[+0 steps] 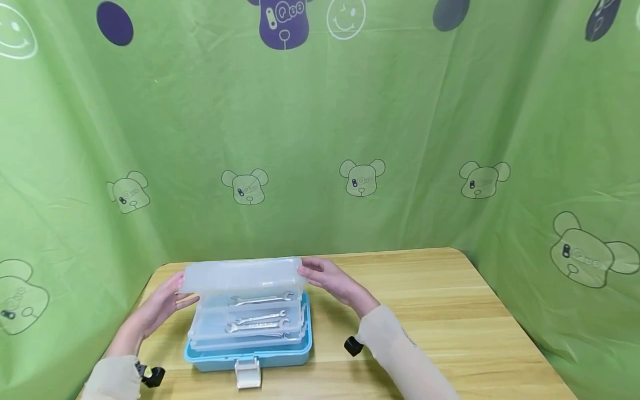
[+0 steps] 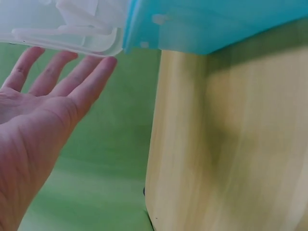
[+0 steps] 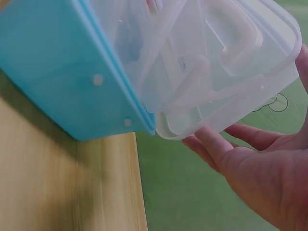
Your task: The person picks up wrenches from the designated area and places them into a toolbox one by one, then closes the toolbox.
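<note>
A toolbox with a light blue base (image 1: 250, 361) stands on the table, its translucent lid (image 1: 242, 276) raised and tilted. Several metal wrenches (image 1: 257, 326) lie in the stepped translucent trays (image 1: 210, 322) below the lid. My left hand (image 1: 159, 304) is at the lid's left edge; in the left wrist view its fingers (image 2: 86, 82) are straight and spread, with tips at the lid's rim. At the opposite end, my right hand (image 1: 332, 280) holds the lid's corner, thumb on the outer side and fingers (image 3: 214, 144) underneath. The left thumb is out of the left wrist view.
A white latch (image 1: 248, 373) hangs down at the toolbox's front. The wooden table (image 1: 425, 328) extends to the right of the box. Green printed cloth (image 1: 310, 122) hangs behind the table and along both sides.
</note>
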A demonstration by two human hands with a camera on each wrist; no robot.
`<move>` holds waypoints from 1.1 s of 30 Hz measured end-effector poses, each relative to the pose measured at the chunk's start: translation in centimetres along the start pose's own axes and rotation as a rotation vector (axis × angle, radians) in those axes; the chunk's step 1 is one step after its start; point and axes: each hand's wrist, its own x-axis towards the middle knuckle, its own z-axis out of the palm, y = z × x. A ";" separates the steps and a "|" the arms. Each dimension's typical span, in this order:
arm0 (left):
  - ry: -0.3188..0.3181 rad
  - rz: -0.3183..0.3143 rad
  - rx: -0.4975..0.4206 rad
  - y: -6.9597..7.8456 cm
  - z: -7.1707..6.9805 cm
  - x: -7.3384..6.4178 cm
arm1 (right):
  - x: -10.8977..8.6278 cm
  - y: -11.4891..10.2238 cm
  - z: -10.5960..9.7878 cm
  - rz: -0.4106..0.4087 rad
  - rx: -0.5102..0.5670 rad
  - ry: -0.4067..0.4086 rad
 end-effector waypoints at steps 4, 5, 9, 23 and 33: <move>-0.024 0.047 0.022 -0.6 0.1 -0.6 | -0.7 0.3 0.0 -0.023 -0.086 -0.003; -0.035 0.060 0.024 -0.7 0.1 -0.8 | -0.8 0.3 0.0 -0.031 -0.093 -0.008; -0.056 0.088 0.031 -1.1 0.2 -1.3 | -1.4 0.4 0.0 -0.046 -0.093 -0.043; -0.031 0.083 0.128 -1.8 0.6 -2.9 | -2.9 0.9 0.8 -0.074 -0.090 -0.078; -0.012 0.095 0.157 -2.5 0.8 -3.6 | -4.1 0.7 1.5 -0.044 -0.136 -0.076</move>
